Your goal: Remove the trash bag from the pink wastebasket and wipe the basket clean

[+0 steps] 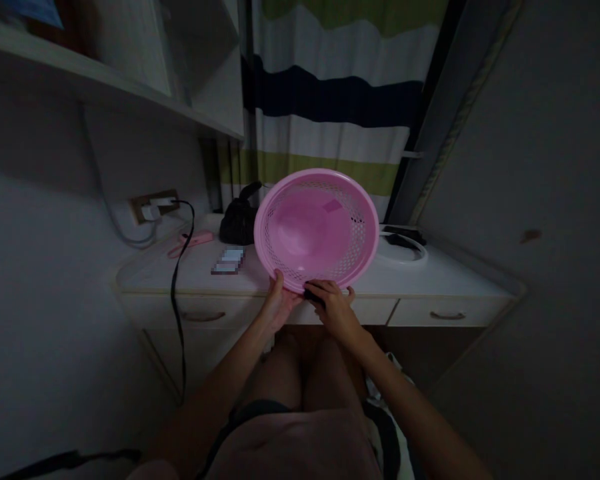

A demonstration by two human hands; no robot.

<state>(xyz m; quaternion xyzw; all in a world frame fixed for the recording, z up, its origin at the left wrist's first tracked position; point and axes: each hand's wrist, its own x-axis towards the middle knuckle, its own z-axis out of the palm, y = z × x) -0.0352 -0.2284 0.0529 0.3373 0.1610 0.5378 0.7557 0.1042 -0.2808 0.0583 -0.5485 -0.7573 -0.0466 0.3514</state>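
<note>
A round pink plastic basket [373, 223] with perforated sides is tilted toward me at the front edge of the desk. My left hand [281, 305] grips its near rim, thumb on top and fingers beneath. Just to the right, my right hand [336, 308] is closed around a small black item [312, 297], pressed against the same rim. The fingers cover most of that item, so I cannot tell its kind. Inside, the basket shows a darker pink rectangular patch [333, 206] on its far side.
On the white desk [150, 277] are a black bag [239, 223], a blurred-out phone-like rectangle [229, 261], and a pink strapped item [200, 239]. A white ring [420, 257] lies right, beside black material [405, 238]. A black cord [176, 280] hangs left; a shelf [200, 110] juts overhead.
</note>
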